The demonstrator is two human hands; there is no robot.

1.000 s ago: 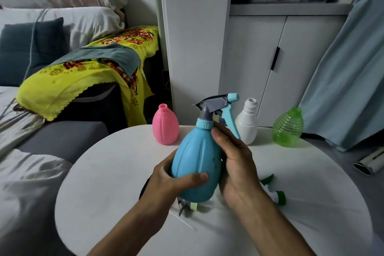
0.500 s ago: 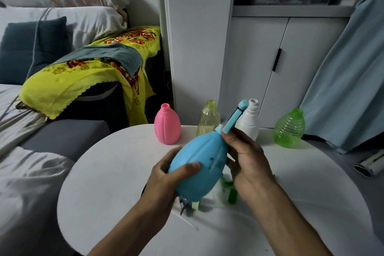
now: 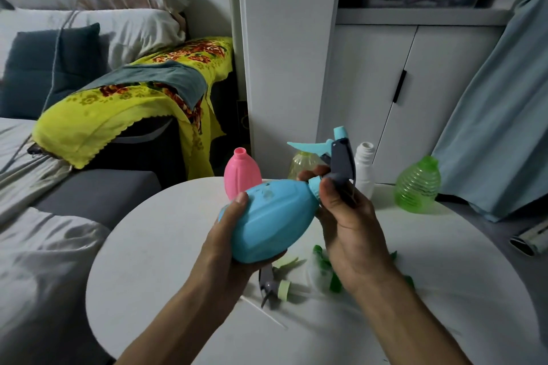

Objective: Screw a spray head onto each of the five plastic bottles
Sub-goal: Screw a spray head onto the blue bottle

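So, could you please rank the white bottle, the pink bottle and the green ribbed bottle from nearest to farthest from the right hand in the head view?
1. White bottle, just behind the right hand.
2. Pink bottle, to its left, behind the blue bottle.
3. Green ribbed bottle, far right near the table's edge.

Round white table point(image 3: 154, 246) near centre, matte top. Far left: grey sofa point(image 3: 98, 190) with white pillows point(image 3: 133, 29) and a dark blue cushion point(image 3: 44, 68); yellow floral cloth point(image 3: 118, 115) draped over its arm, a grey-green towel point(image 3: 166, 77) on top. Crumpled white bedding point(image 3: 38, 261) near left. White cabinet point(image 3: 379, 77) behind the table, two doors, black handle point(image 3: 398, 86), open shelf above. Pale blue curtain point(image 3: 501, 98) far right. Light is dim and flat.
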